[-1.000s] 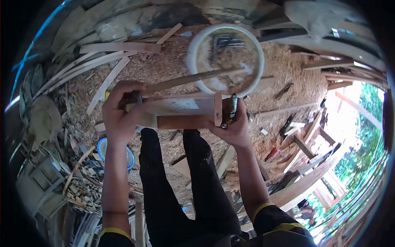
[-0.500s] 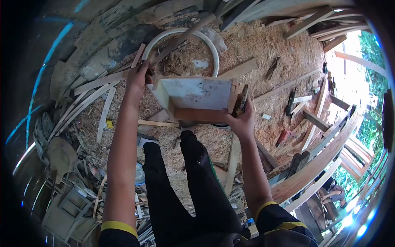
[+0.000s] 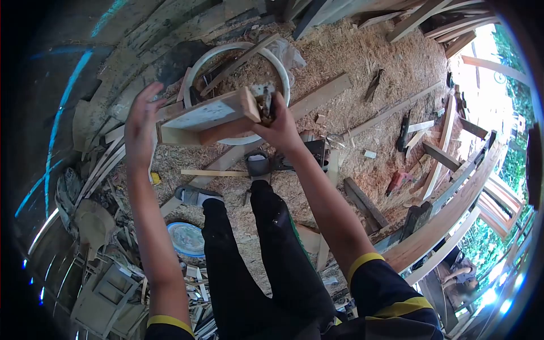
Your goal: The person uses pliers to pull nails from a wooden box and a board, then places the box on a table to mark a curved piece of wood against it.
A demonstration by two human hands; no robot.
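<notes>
A shallow wooden drawer-like box (image 3: 224, 131) with a white, dark-smudged bottom panel (image 3: 209, 115) is tilted above the floor in front of me. My right hand (image 3: 281, 129) grips its right end. A dark and metallic object (image 3: 265, 105) shows between that hand and the box; I cannot make out its kind. My left hand (image 3: 143, 124) is off the box, just beyond its left end, with fingers stretched out and slightly blurred.
Sawdust covers the floor around a pale ring (image 3: 286, 79) with planks across it. A red tool (image 3: 399, 182) lies at right. Near my feet are a blue-rimmed round lid or basin (image 3: 186, 239) and scrap wood. Another person (image 3: 460, 275) is at far right.
The box has swung left and tilted, with my right hand moving left along with it. My left hand has let go of its left end and moved out to the left.
</notes>
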